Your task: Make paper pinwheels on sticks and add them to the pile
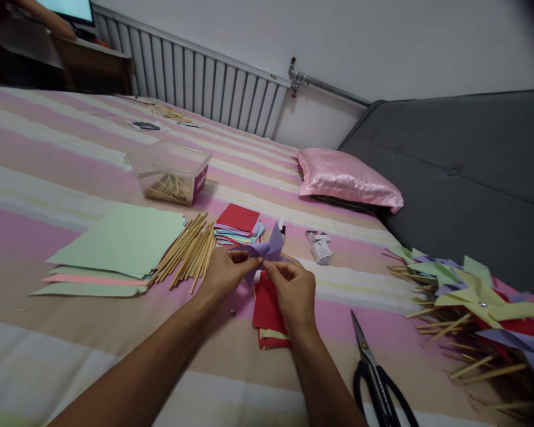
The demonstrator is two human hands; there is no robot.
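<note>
Both hands mid-bed, fingers pinched on purple paper piece [267,249]: left hand [225,274] grips left side, right hand [293,290] right side. Paper raised above red squares [267,311]; sticks [187,252] lie left, nearer left hand.

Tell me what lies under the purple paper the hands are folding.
Under the purple paper, held by the left hand and right hand, lies a stack of red paper squares on the striped bedsheet. The hands cover the stack's upper part.
</note>
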